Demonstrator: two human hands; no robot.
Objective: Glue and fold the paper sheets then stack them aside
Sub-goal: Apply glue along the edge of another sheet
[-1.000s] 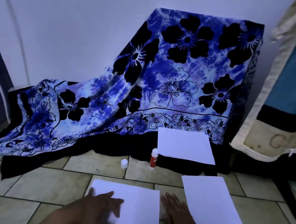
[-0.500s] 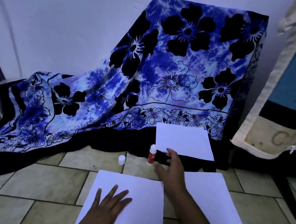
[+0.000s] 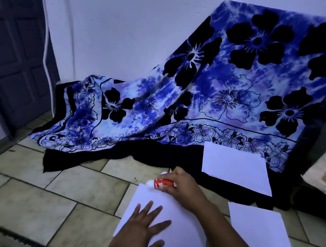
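The blue flowered cloth (image 3: 227, 90) fills the upper right of the frame and falls down onto the tiled floor (image 3: 39, 199). One white sheet (image 3: 234, 166) lies on its dark border at the right. A second sheet (image 3: 264, 235) lies at the lower right. The third sheet (image 3: 181, 243) is at the lower centre. My left hand (image 3: 140, 233) presses on the third sheet, fingers flat and spread wide. My right hand (image 3: 184, 187) grips the red glue stick (image 3: 161, 184), whose white tip is at this sheet's top edge.

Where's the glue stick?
Head view, middle: the right hand holds the red glue stick, tip at the far corner of the left white paper sheet.
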